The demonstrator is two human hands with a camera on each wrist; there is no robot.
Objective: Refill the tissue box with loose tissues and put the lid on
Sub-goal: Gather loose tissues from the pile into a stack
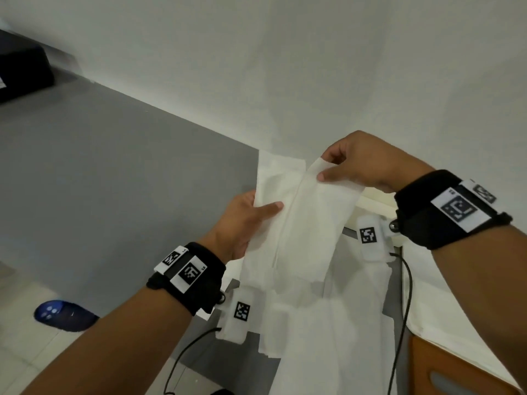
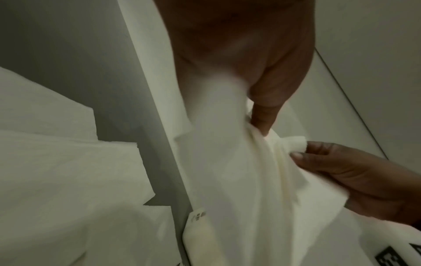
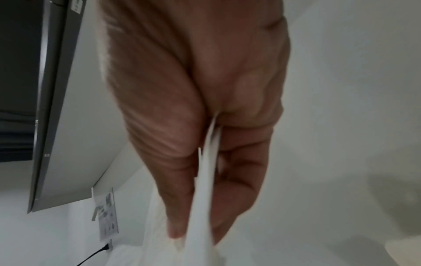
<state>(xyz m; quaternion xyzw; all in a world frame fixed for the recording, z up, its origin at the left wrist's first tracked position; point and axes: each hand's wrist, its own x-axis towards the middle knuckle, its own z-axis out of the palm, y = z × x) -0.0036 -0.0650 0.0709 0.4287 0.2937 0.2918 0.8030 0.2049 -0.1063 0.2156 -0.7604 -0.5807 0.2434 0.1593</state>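
Observation:
A white folded tissue (image 1: 299,223) hangs in the air between both hands, above more loose tissues (image 1: 313,332) spread on the surface below. My left hand (image 1: 242,223) pinches its left edge, thumb on top. My right hand (image 1: 356,166) pinches its upper right corner between thumb and fingers. In the left wrist view the tissue (image 2: 227,171) drapes down from my left hand (image 2: 262,111), and my right hand (image 2: 341,171) grips its far edge. The right wrist view shows the tissue (image 3: 205,198) edge-on between thumb and fingers (image 3: 177,207). No tissue box or lid can be made out.
A grey floor (image 1: 114,166) lies at the left, with a blue slipper (image 1: 62,315) on pale tiles. A black object (image 1: 22,69) sits at the far left. An orange-brown piece of furniture (image 1: 456,372) stands at the lower right. Black cables (image 1: 405,309) hang from the wrist cameras.

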